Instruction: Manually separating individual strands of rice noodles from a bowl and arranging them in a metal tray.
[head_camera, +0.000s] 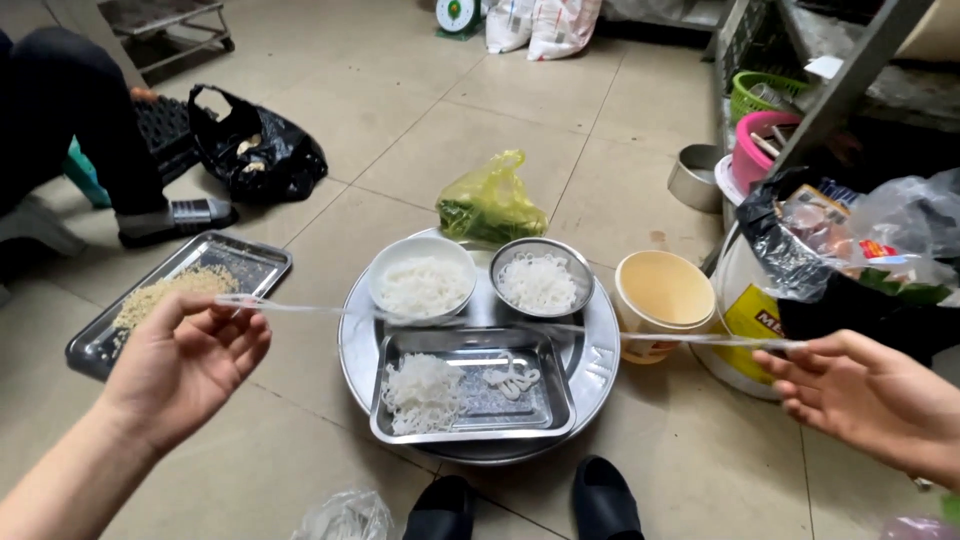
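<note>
Left hand (190, 345), right hand (860, 385): each pinching one end of a clear strip (480, 322), stretched taut above a round tray (600, 370) holding bowls (422, 278) of white strands.

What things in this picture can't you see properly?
Head view only:
- Green contents of the yellow bag: blurred by the plastic.
- Inside of the black bag: folds hide most of it.
- Person at upper left: cut off by the edge.
- Clear strip between left hand and right hand: too thin and see-through to identify.
- Items in the pink tub: hidden by a shelf post.
</note>
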